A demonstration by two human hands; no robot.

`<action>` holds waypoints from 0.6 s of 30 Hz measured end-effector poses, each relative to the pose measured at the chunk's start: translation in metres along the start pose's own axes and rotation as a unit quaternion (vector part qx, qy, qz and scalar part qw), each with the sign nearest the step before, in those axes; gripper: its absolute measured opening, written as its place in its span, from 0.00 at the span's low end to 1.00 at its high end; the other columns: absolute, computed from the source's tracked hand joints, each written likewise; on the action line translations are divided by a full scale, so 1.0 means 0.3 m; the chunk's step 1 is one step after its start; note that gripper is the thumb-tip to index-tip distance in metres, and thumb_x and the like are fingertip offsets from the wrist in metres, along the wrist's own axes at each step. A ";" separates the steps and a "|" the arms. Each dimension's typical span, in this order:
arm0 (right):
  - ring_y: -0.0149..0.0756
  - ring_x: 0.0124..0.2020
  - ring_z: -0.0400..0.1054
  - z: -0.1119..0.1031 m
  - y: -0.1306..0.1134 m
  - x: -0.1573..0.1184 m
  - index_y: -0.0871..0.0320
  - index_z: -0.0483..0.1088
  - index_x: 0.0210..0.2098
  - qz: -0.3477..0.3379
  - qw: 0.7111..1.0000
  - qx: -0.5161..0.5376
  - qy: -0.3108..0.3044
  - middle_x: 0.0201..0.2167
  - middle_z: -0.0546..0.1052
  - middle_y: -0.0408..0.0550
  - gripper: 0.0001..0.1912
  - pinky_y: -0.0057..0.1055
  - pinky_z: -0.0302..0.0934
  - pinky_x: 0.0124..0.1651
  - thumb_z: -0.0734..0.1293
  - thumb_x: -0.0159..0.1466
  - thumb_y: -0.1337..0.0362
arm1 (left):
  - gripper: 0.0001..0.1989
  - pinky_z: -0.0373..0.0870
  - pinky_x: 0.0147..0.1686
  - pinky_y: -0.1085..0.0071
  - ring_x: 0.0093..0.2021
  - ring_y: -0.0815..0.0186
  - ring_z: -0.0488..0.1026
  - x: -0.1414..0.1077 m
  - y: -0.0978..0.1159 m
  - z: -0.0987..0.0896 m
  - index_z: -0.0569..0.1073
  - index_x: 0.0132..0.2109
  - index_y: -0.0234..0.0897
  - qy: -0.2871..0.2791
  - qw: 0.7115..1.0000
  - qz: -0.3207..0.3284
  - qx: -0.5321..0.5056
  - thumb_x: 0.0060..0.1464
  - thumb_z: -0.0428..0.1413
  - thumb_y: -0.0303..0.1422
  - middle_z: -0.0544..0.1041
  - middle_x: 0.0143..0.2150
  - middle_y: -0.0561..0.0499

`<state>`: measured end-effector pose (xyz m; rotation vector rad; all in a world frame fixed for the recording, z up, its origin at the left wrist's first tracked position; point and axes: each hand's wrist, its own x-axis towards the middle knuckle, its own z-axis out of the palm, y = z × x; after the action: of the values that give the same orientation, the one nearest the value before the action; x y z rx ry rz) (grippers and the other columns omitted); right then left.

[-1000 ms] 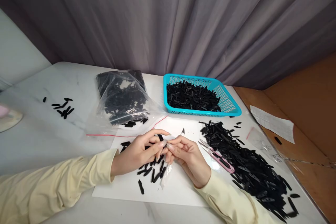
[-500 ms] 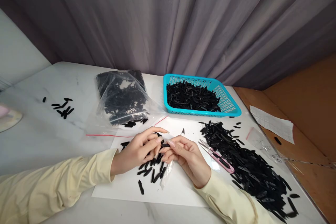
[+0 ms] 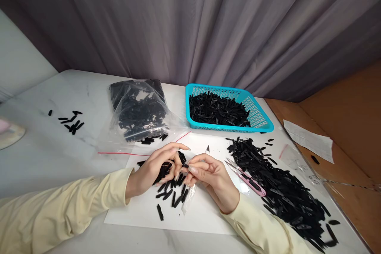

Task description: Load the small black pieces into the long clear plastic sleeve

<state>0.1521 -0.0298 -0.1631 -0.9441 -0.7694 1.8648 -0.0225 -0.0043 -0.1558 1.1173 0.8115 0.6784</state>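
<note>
A grey-mauve curtain [image 3: 166, 24] fills the background, cut off at the top. Below it stretches a white marbled table [image 3: 38, 166], its near edge out of frame. A white sheet [image 3: 208, 220] lies on it, partly covered by the person's arms in cream sleeves [image 3: 98, 190]. At right, a long heap of black strips [image 3: 276, 178] runs down behind the right sleeve. A teal basket [image 3: 190, 117] at the back holds more strips; left of it, a clear bag [image 3: 143, 107] shows its dark contents only blurrily.

Over the sheet, the left hand [image 3: 153, 166] has its fingers parted and loosely curled, the index finger reaching out; loose strips show through the gap. Whether its fingertips touch anything is impossible to tell. Facing it, the right hand [image 3: 212, 172] pinches a small black piece [image 3: 185, 165] between thumb and index finger, mostly hidden by them. Pink-handled snips [image 3: 251, 184] lie beside the heap. A dark pointed tip [image 3: 207, 149] pokes out behind the right hand, the rest of it concealed.
</note>
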 end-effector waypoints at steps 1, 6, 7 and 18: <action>0.30 0.22 0.73 -0.001 0.002 0.001 0.61 0.71 0.29 -0.002 1.000 -0.001 0.003 0.23 0.79 0.46 0.12 0.23 0.67 0.27 0.75 0.49 0.65 | 0.19 0.49 0.12 0.79 0.13 0.77 0.54 0.000 -0.001 0.000 0.65 0.49 0.34 -0.001 1.000 0.000 0.000 0.59 0.41 0.42 0.67 0.24 0.55; 0.33 0.25 0.75 0.000 0.018 -0.005 0.61 0.71 0.30 -0.003 1.000 -0.011 0.028 0.24 0.79 0.44 0.14 0.26 0.69 0.30 0.77 0.46 0.68 | 0.19 0.48 0.12 0.79 0.13 0.77 0.53 0.002 0.002 0.002 0.64 0.48 0.33 0.005 1.000 -0.004 -0.001 0.59 0.40 0.42 0.67 0.22 0.55; 0.34 0.25 0.75 0.002 0.014 -0.008 0.60 0.71 0.30 -0.009 0.999 -0.020 0.034 0.25 0.79 0.44 0.14 0.27 0.70 0.30 0.77 0.46 0.68 | 0.19 0.48 0.12 0.79 0.12 0.77 0.52 0.003 0.004 0.002 0.64 0.48 0.33 0.006 1.000 -0.005 0.001 0.60 0.40 0.42 0.67 0.22 0.55; 0.44 0.38 0.74 -0.088 -0.337 0.131 0.57 0.72 0.36 -0.352 0.787 -0.483 0.150 0.35 0.78 0.50 0.09 0.45 0.67 0.46 0.71 0.55 0.63 | 0.21 0.48 0.14 0.76 0.10 0.77 0.50 -0.002 0.020 0.003 0.63 0.49 0.31 -0.006 1.000 0.010 0.018 0.60 0.36 0.41 0.72 0.20 0.51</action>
<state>0.2051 0.0513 -0.1074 -1.2627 -1.6499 0.5606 -0.0226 -0.0034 -0.1496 1.1618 0.8054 0.6754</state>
